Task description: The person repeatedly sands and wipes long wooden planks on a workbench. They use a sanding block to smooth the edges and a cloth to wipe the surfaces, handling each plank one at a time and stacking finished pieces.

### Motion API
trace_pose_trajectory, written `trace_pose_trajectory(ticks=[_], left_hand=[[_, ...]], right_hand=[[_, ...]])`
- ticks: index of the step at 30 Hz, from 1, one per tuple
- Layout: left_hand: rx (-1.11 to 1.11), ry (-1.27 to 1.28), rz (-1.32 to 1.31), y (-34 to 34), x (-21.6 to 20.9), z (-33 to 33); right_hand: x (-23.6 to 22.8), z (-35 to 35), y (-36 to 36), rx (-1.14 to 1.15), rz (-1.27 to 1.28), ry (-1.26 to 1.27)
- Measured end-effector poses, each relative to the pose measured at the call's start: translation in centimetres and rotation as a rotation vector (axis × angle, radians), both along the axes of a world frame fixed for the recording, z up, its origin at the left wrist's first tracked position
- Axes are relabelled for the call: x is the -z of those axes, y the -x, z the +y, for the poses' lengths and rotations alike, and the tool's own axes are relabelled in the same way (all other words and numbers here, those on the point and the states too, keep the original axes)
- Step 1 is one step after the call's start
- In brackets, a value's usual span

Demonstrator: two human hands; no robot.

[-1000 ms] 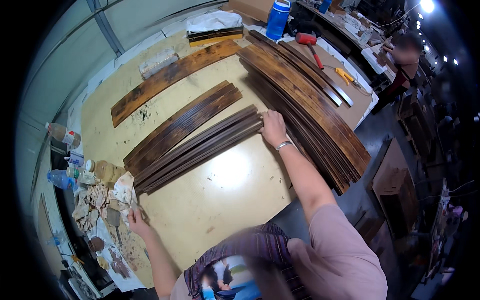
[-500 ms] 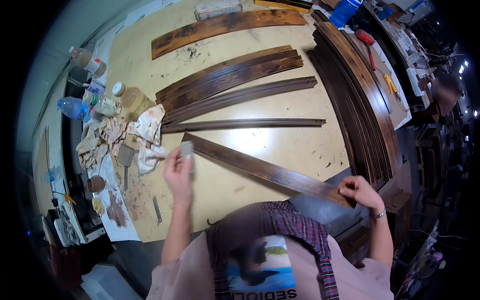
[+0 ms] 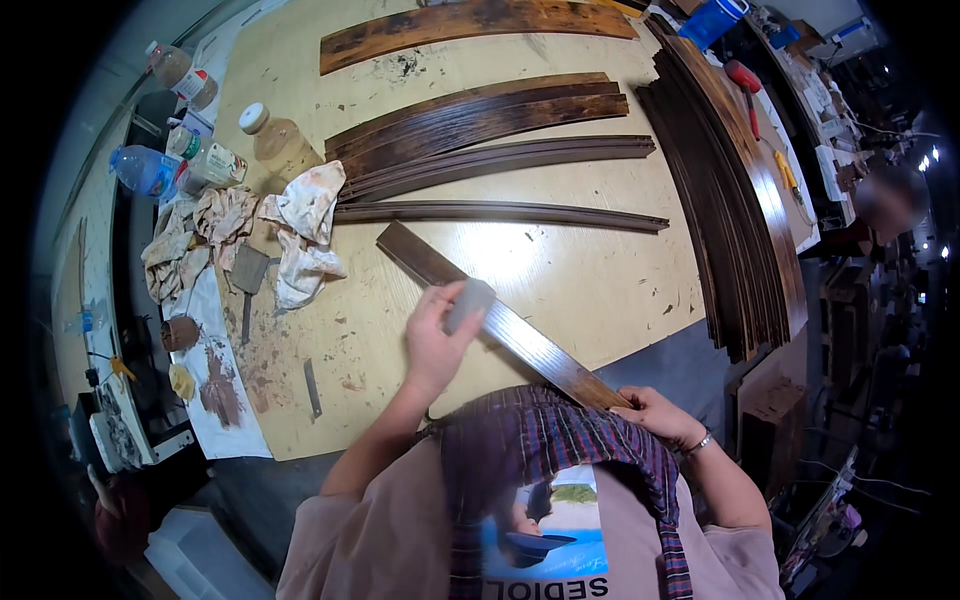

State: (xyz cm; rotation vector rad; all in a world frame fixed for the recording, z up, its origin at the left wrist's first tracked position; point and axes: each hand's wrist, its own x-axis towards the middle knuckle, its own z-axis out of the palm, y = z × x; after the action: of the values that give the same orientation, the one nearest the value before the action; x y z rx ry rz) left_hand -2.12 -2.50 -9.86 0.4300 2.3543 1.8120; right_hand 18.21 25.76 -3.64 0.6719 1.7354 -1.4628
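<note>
A dark brown wooden plank slants across the front of the table, its near end close to my apron. Fingers and thumb of my right hand grip that near end. My left hand is closed on a small grey block, probably a sanding block, which is over the plank's middle; whether it touches the wood I cannot tell. Beyond the plank lies a narrow grooved strip, and past it a group of dark boards.
A tall stack of dark planks lines the table's right side. Stained rags, a jar of yellowish liquid, plastic bottles and a putty knife are at left. A red mallet rests beyond the stack.
My left hand has moved right with the block, from the plank's far end to its middle. My right hand has drawn the near end left and closer to my body, so the plank slants more steeply.
</note>
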Motion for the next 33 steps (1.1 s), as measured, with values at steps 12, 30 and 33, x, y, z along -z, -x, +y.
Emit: trace_pose_trajectory(ticks=[12,30,33], left_hand=[[0.165,0.224,0.442,-1.8,-0.8,-0.1],[-0.039,0.269,0.179,-1.6,1.7,-0.7],[0.211,0.161,0.244,-3.8,0.5,0.7]], right_hand=[[1.3,-2.3,2.3,-0.021,0.061,-0.117],[1.1,-2.5,5.3,-0.138,0.000,-0.084],[2.7,-4.5,8.7,-0.008,0.041,-0.082]])
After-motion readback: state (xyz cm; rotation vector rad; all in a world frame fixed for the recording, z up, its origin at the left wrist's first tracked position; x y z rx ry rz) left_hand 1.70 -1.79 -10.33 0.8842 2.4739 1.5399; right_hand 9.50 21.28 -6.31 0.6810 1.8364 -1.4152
